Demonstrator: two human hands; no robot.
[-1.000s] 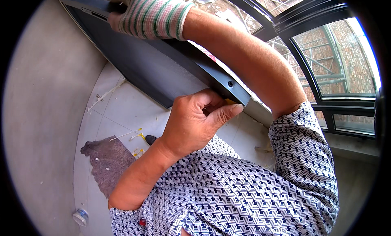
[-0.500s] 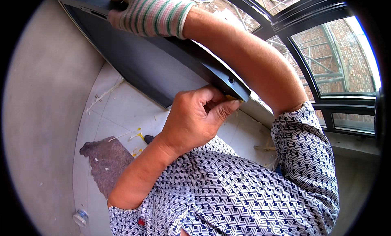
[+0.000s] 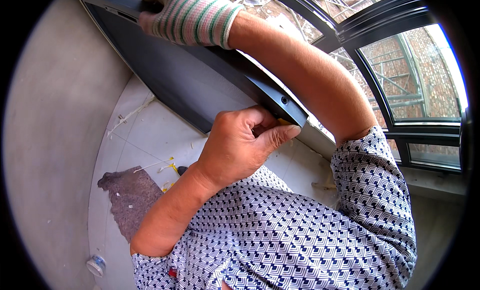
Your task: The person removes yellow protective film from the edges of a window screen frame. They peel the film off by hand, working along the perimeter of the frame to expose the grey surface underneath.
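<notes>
"Windows [image 3: 410, 77] in black frames on the right; what's beside them?"

"A dark-framed screen panel [image 3: 207, 82], slanting in front of the person above the tiled floor [image 3: 150, 135]. A brownish rag [image 3: 132, 195] lies on the tiles."

"And the hands?"

"The gloved right hand [image 3: 194, 17] grips the panel's long edge, farther up. The bare left hand [image 3: 239, 145] pinches its near corner."

"Any container?"

"One clear plastic tub [image 3: 96, 266], down at left; I can't make out what's inside."

"Smallest thing?"

"A yellow scrap [image 3: 285, 122] beside the left thumb."
</notes>
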